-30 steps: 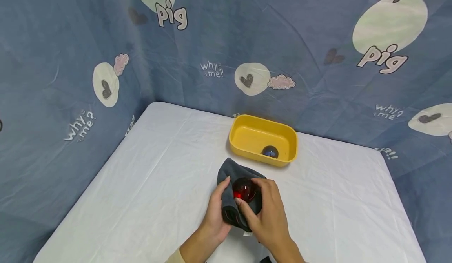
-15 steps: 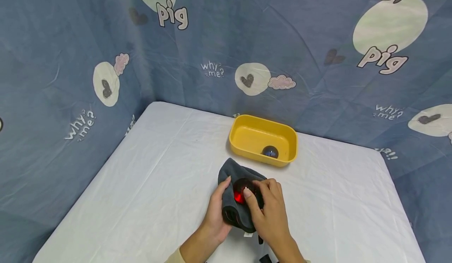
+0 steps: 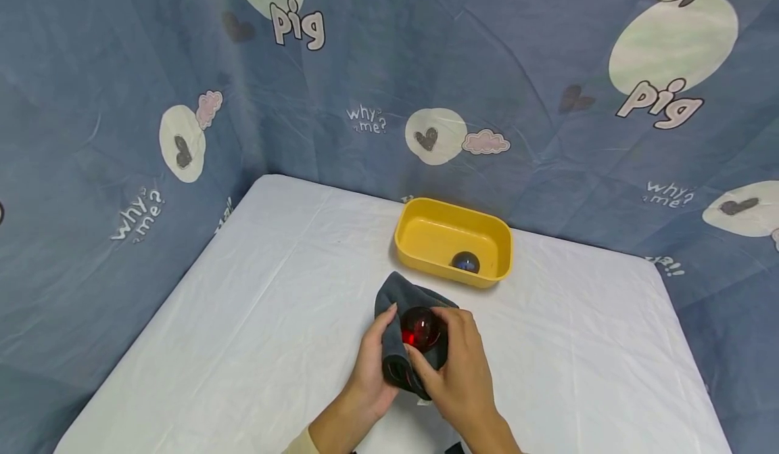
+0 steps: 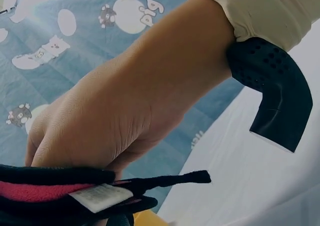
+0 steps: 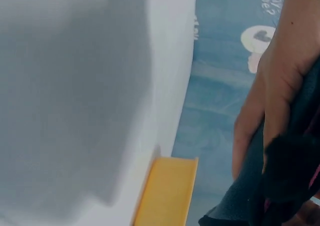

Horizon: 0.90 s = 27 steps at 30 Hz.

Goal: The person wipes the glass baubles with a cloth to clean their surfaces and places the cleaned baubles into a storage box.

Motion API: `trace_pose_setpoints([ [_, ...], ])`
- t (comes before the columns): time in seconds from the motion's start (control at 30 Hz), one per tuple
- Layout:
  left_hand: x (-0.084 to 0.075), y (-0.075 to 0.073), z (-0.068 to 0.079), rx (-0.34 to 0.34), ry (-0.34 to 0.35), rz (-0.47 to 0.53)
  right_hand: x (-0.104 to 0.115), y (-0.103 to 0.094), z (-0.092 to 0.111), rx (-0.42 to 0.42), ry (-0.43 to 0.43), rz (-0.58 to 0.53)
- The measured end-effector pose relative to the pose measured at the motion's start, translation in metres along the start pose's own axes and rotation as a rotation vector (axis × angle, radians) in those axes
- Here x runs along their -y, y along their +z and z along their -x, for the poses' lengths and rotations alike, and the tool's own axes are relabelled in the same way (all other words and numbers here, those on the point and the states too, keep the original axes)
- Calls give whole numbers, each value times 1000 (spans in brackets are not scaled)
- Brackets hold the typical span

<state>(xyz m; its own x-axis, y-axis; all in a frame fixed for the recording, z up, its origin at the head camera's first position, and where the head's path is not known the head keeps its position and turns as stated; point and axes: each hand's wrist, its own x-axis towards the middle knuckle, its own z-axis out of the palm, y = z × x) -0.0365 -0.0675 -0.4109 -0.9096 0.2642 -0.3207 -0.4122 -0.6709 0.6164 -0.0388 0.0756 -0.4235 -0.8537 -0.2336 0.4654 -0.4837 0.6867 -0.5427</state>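
A dark grey cloth [image 3: 395, 356] with black edging is cupped in my left hand [image 3: 368, 366], the thumb lying along its near-left side. On the cloth rests a shiny, see-through red ball [image 3: 418, 327]. My right hand [image 3: 465, 366] pinches the ball, thumb at its lower edge and fingers at its right side. In the left wrist view the cloth's pink lining [image 4: 42, 191], white label [image 4: 102, 197] and black strap [image 4: 172, 180] show below the left hand. In the right wrist view the ball is hidden behind the cloth and fingers.
A yellow tub [image 3: 450, 275] stands just beyond the hands near the table's back edge, with a dark blue ball [image 3: 466, 262] inside. White cloth [image 3: 274, 325] covers the table. A blue printed curtain [image 3: 365, 68] hangs behind and at both sides.
The right thumb moved up onto the red ball's face half a second ago, and is now back at its lower edge. The left hand and cloth stay nearly still.
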Motion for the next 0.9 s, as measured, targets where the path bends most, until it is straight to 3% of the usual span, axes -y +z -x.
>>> trace_pose_setpoints([
  [0.27, 2, 0, 1, -41, -16, -16, -3, 0, -3, -31, 14, -22],
  [0.5, 2, 1, 2, -32, -11, -24, -5, 2, -5, -50, 45, -14],
  [0.7, 2, 0, 0, -21, -27, -9, -8, 4, -4, -2, 156, -60],
  [0.9, 2, -5, 0, -4, -29, -3, -12, -2, -4, 58, 281, -232],
])
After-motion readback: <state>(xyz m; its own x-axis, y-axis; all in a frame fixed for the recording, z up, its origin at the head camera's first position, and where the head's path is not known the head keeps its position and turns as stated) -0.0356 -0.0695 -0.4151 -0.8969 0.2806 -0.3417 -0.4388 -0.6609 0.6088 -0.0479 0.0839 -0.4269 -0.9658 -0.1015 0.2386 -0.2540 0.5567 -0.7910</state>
